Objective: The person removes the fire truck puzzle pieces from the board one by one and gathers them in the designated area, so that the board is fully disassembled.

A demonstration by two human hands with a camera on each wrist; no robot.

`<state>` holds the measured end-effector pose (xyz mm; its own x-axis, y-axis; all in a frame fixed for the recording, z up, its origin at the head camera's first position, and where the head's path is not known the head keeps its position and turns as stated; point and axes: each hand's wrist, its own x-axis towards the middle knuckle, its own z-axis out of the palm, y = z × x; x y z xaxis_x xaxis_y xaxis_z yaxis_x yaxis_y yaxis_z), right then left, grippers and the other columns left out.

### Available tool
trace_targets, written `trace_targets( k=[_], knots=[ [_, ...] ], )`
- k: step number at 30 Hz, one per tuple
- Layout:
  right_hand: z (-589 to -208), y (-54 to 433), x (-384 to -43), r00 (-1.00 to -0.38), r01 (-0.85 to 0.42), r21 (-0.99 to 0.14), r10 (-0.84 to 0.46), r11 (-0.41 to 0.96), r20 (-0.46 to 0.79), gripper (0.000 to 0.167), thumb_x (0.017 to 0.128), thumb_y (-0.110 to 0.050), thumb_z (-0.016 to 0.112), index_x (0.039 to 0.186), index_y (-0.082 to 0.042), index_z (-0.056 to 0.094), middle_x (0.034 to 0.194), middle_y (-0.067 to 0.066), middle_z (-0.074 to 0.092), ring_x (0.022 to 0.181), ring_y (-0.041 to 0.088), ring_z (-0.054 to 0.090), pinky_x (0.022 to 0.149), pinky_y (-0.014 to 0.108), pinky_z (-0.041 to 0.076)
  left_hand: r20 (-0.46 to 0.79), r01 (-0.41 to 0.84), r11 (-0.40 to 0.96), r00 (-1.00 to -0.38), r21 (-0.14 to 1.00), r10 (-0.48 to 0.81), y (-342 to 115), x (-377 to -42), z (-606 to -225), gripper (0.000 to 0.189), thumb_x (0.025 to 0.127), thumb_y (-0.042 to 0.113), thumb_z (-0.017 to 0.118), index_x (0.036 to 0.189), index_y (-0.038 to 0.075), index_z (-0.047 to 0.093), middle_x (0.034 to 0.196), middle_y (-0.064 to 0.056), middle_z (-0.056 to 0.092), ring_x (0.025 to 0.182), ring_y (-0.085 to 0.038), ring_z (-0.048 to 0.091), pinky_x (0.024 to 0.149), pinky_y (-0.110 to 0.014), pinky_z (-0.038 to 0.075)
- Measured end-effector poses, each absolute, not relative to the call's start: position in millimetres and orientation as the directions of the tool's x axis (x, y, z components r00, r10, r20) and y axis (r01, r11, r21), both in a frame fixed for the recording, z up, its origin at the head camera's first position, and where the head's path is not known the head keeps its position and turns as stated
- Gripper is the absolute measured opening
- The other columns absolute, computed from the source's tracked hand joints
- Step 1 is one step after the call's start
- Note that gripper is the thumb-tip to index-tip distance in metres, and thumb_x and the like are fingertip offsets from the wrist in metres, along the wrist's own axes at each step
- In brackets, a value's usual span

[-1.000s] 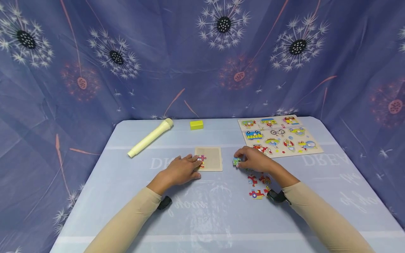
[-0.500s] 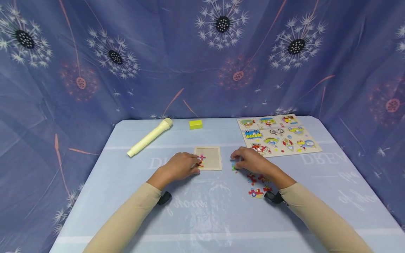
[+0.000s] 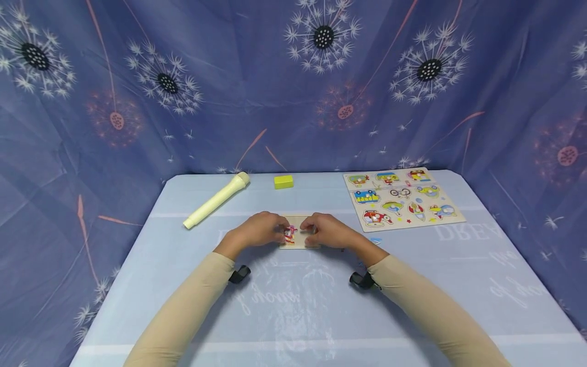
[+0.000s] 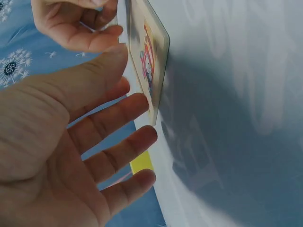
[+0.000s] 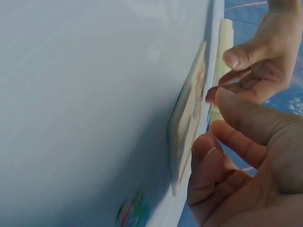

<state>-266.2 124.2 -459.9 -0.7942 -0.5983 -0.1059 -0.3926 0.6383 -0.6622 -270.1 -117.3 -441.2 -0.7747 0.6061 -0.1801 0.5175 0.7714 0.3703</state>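
A small square wooden puzzle tray [image 3: 300, 246] lies mid-table between my two hands. At its left side, inside the frame, sits a red and pink jigsaw piece [image 3: 290, 235]. My left hand [image 3: 262, 229] hovers at the tray's left edge, its fingers loosely spread and slightly bent, as the left wrist view shows. Over the tray's right part is my right hand [image 3: 331, 230], with thumb and bent fingers apart and nothing visible between them. A blurred green, blue and red puzzle piece [image 5: 135, 208] lies below the right hand.
A blue puzzle piece [image 3: 376, 240] shows beyond the right wrist; the forearm hides others. At the back right lies a vehicle peg puzzle board [image 3: 405, 196]. A yellow block [image 3: 283, 182] and a pale yellow microphone-shaped stick [image 3: 215, 201] lie behind and left.
My right hand has moved left from the loose puzzle pieces to over the tray. The left hand has lifted its fingers slightly and stays at the tray's left side.
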Motion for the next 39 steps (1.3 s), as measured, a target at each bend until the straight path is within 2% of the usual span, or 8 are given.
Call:
trace_targets(
  k=[3, 6, 10, 17, 20, 23, 29, 39],
  knots=[
    [-462, 114, -269, -0.796, -0.411, -0.64, -0.597, 0.649, -0.095, 0.039, 0.089, -0.014, 0.08, 0.125, -0.005, 0.07, 0.112, 0.006, 0.066, 0.097, 0.017, 0.058, 0.087, 0.035, 0.049, -0.173, 0.498, 0.787, -0.794, 0.365, 0.583, -117, -271, -443, 0.055, 0.091, 0.033, 0.079, 0.14, 0.012, 0.063, 0.142, -0.007, 0.062, 0.134, -0.032, 0.054, 0.11, -0.05, 0.042],
    [-466, 105, -271, -0.782, -0.461, -0.596, -0.618, 0.657, -0.076, 0.044, 0.088, -0.016, 0.08, 0.129, -0.005, 0.068, 0.106, 0.006, 0.064, 0.092, 0.016, 0.055, 0.084, 0.034, 0.048, -0.193, 0.478, 0.814, -0.81, 0.33, 0.554, -118, -272, -448, 0.069, 0.092, 0.047, 0.075, 0.15, 0.016, 0.054, 0.16, -0.008, 0.043, 0.149, -0.039, 0.035, 0.116, -0.059, 0.032],
    [-467, 94, -273, -0.769, -0.487, -0.564, -0.634, 0.667, -0.085, 0.054, 0.088, -0.023, 0.081, 0.137, -0.008, 0.064, 0.099, 0.005, 0.061, 0.088, 0.016, 0.051, 0.078, 0.033, 0.043, -0.233, 0.477, 0.836, -0.811, 0.27, 0.537, -118, -271, -459, 0.078, 0.092, 0.057, 0.069, 0.157, 0.021, 0.044, 0.167, -0.007, 0.028, 0.154, -0.042, 0.02, 0.116, -0.069, 0.023],
    [-469, 87, -274, -0.788, -0.458, -0.553, -0.606, 0.696, -0.109, 0.05, 0.087, -0.028, 0.083, 0.13, -0.007, 0.068, 0.097, 0.003, 0.059, 0.09, 0.015, 0.049, 0.078, 0.032, 0.04, -0.225, 0.464, 0.837, -0.817, 0.291, 0.531, -117, -267, -463, 0.079, 0.093, 0.053, 0.07, 0.158, 0.02, 0.042, 0.167, -0.009, 0.028, 0.153, -0.043, 0.02, 0.115, -0.071, 0.023],
    [-468, 86, -276, -0.804, -0.427, -0.578, -0.585, 0.695, -0.109, 0.039, 0.086, -0.018, 0.083, 0.121, -0.004, 0.071, 0.1, 0.005, 0.063, 0.094, 0.017, 0.051, 0.085, 0.034, 0.045, -0.23, 0.439, 0.846, -0.827, 0.303, 0.512, -116, -266, -462, 0.08, 0.091, 0.053, 0.072, 0.158, 0.021, 0.042, 0.167, -0.009, 0.028, 0.154, -0.043, 0.02, 0.115, -0.071, 0.022],
    [-467, 84, -277, -0.832, -0.378, -0.589, -0.541, 0.714, -0.121, 0.037, 0.086, -0.011, 0.08, 0.12, -0.002, 0.069, 0.107, 0.009, 0.063, 0.1, 0.021, 0.054, 0.094, 0.04, 0.047, -0.234, 0.42, 0.851, -0.834, 0.315, 0.499, -115, -267, -462, 0.081, 0.089, 0.053, 0.074, 0.158, 0.023, 0.042, 0.167, -0.008, 0.028, 0.154, -0.043, 0.019, 0.115, -0.072, 0.021],
    [-469, 81, -277, -0.857, -0.336, -0.565, -0.493, 0.753, -0.147, 0.039, 0.087, -0.013, 0.08, 0.123, -0.003, 0.068, 0.115, 0.012, 0.061, 0.107, 0.023, 0.056, 0.103, 0.042, 0.046, -0.232, 0.406, 0.854, -0.841, 0.325, 0.488, -114, -268, -464, 0.082, 0.088, 0.051, 0.076, 0.158, 0.026, 0.042, 0.167, -0.009, 0.029, 0.154, -0.044, 0.017, 0.114, -0.074, 0.019],
    [-467, 79, -282, -0.857, -0.312, -0.611, -0.494, 0.727, -0.15, 0.029, 0.084, -0.006, 0.082, 0.105, -0.011, 0.062, 0.086, 0.001, 0.062, 0.076, 0.016, 0.056, 0.07, 0.03, 0.044, -0.233, 0.41, 0.86, -0.843, 0.304, 0.484, -113, -268, -463, 0.084, 0.086, 0.053, 0.077, 0.158, 0.024, 0.042, 0.166, -0.009, 0.029, 0.154, -0.044, 0.016, 0.115, -0.074, 0.018]
  ],
)
